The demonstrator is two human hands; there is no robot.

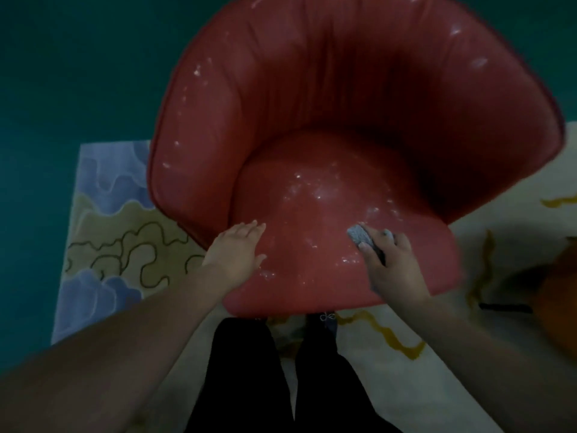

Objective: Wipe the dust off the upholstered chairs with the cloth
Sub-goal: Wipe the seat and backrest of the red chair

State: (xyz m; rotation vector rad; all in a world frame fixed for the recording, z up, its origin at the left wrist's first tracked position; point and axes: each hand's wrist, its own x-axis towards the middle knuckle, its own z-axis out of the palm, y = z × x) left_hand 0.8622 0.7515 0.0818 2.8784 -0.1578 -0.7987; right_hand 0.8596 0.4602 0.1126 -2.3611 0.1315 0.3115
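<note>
Right hand (pixel 395 264) at centre right gripping grey cloth (pixel 362 235) at its fingertips, on red chair (pixel 312 120) seat, left hand (pixel 237 251) flat, empty, centre frame

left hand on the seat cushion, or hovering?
Touching. Head view: left hand lies flat, palm down, on the red chair seat's front edge, no gap visible.

Readable text: none is showing
Labels, brands: none is appearing on any surface
Numbers, signs: none is showing; picture is dim and blurred
</note>
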